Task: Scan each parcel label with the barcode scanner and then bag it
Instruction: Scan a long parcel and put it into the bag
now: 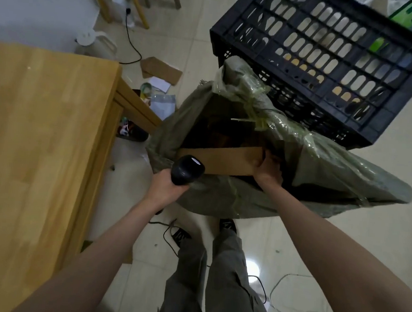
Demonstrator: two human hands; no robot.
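The left hand (166,189) is wrapped around the grip of a black barcode scanner (187,170), whose head sticks up above the knuckles and sits right at the near rim of a large grey-green woven sack (245,202) standing open on the floor. Just to the right of that hand, the right hand (268,172) grips the right end of a flat brown cardboard parcel (221,161), fingers curled over its edge. The parcel spans the gap between the two hands, its left end touching or just behind the scanner head, and it lies across the mouth of the sack, partly inside. No label is visible on the face turned up. Deeper in the sack, beyond both hands, it is dark; some brown cardboard shapes show there. Beyond the right hand stands a black slotted plastic crate (328,62). Left of the left hand is a wooden table (35,144).
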